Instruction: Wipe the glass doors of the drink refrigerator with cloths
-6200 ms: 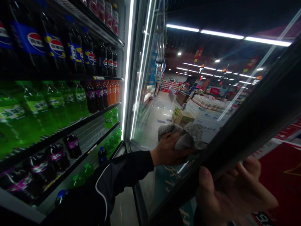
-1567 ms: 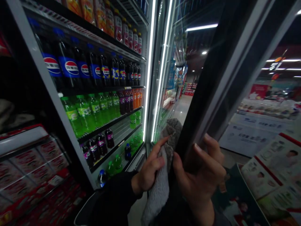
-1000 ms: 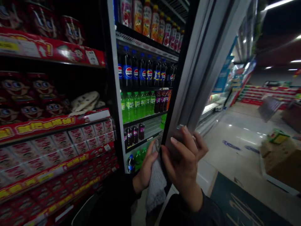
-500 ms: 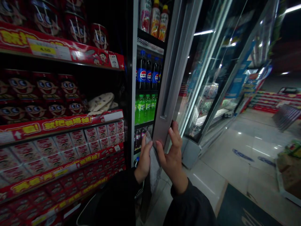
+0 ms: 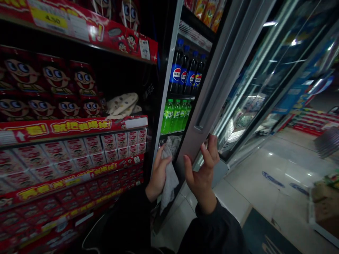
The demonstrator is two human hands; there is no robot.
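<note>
My left hand (image 5: 158, 175) is closed on a grey cloth (image 5: 168, 176) and presses it against the inner edge of the cooler door (image 5: 212, 95). My right hand (image 5: 201, 174) grips the grey door frame from the outside, thumb on the inner edge and fingers curled over the front. The door stands only slightly ajar. Through the gap I see dark cola bottles (image 5: 185, 72) with blue labels above a row of green bottles (image 5: 174, 114).
Red shelves (image 5: 69, 128) packed with cartoon-faced snack packs and small red boxes stand to the left. A folded spotted cloth (image 5: 122, 104) lies on one shelf. More glass cooler doors (image 5: 270, 81) run to the right. Shiny tiled floor (image 5: 275, 165) and a cardboard box (image 5: 325, 201) lie at right.
The door has swung far toward closed, from wide open to a narrow gap. Both hands stayed on the door edge with the cloth. My view turned left onto the red snack shelves.
</note>
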